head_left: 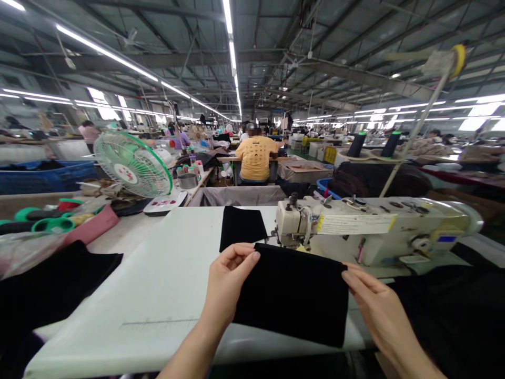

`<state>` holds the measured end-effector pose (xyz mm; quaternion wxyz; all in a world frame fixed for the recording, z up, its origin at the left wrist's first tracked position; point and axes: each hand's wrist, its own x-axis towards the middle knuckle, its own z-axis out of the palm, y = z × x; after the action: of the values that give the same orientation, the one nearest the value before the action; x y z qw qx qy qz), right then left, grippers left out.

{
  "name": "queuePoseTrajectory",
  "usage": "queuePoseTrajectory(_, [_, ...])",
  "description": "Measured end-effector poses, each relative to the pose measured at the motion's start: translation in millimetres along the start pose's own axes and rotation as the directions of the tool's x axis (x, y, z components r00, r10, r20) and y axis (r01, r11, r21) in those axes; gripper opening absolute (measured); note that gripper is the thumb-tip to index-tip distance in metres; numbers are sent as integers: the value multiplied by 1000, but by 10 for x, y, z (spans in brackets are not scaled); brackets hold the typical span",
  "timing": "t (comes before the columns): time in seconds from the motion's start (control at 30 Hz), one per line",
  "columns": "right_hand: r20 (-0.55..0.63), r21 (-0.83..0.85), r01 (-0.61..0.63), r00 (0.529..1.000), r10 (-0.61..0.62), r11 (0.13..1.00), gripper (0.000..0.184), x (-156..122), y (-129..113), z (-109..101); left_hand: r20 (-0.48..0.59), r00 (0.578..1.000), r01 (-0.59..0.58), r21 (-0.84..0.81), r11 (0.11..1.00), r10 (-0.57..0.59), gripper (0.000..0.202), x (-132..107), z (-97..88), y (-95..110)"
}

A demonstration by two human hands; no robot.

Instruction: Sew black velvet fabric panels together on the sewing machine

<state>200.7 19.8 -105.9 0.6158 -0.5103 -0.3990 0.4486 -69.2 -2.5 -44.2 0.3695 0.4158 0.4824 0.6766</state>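
Note:
My left hand (229, 281) grips the left edge of a black fabric piece (294, 295), thumb on top and fingers curled under it. My right hand (374, 308) pinches the same piece at its right edge. The cloth is held flat just above the white table (158, 284), in front of the needle end of a white sewing machine (374, 229). A second, smaller black fabric piece (241, 226) lies on the table behind, left of the machine head.
A heap of black fabric (55, 287) lies at the table's left. A green desk fan (132, 166) and thread spools (51, 223) stand at the back left. A person in a yellow shirt (255, 158) sits ahead, back turned. More dark cloth (457, 316) lies at the right.

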Motion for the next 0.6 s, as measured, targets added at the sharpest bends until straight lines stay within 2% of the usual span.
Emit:
queuePoseTrajectory(0.1, [-16,80,-108,994,109,991,43,-41,-74,54,1,997,77,-87,993,-77,19,4,-8,12])
queuePoseTrajectory(0.2, [-13,112,-138,990,140,984,42,-65,-114,76,6,993,121,-110,987,-121,21,6,-23,15])
queuePoseTrajectory(0.6, [-24,115,-109,993,113,987,39,-76,-116,24,-32,999,31,-74,997,-33,18,-15,-43,20])
